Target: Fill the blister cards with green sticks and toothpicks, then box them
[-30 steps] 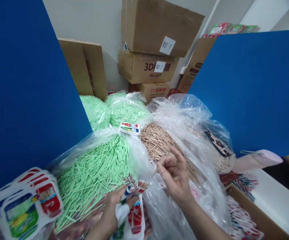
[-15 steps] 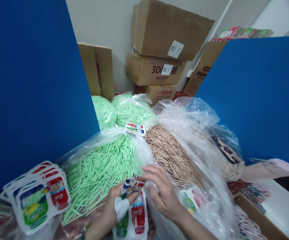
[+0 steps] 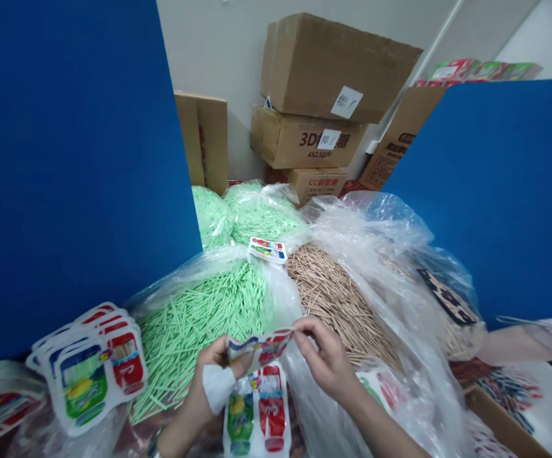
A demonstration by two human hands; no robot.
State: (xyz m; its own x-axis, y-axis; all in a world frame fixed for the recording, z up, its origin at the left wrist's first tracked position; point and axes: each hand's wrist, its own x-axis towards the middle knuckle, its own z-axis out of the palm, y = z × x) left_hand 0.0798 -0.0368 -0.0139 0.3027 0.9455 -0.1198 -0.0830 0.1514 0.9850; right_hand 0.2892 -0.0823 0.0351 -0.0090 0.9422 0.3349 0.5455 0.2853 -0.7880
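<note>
My left hand (image 3: 213,357), with a white wrap (image 3: 217,387) on it, grips the left side of a small printed pouch (image 3: 269,350). My right hand (image 3: 326,359) pinches the pouch's upper right corner between thumb and fingertips. Just below lies another pouch (image 3: 257,413) with a green half and a red half, face up. Beyond my hands, an open plastic bag holds thin green sticks (image 3: 204,318). To its right is a heap of thin brown sticks (image 3: 340,299) in clear plastic. A fanned stack of pouches (image 3: 85,375) lies to the left.
Blue panels stand left (image 3: 75,178) and right (image 3: 500,197). Stacked cardboard boxes (image 3: 314,137) rise at the back. One pouch (image 3: 267,249) rests on the bags. An open carton (image 3: 505,420) and a pinkish sleeve-like item (image 3: 524,343) are at right.
My right hand has come down from above the brown sticks, where it held a thin stick, to the pouch's corner. The pouch is now spread between both hands. The view has shifted left.
</note>
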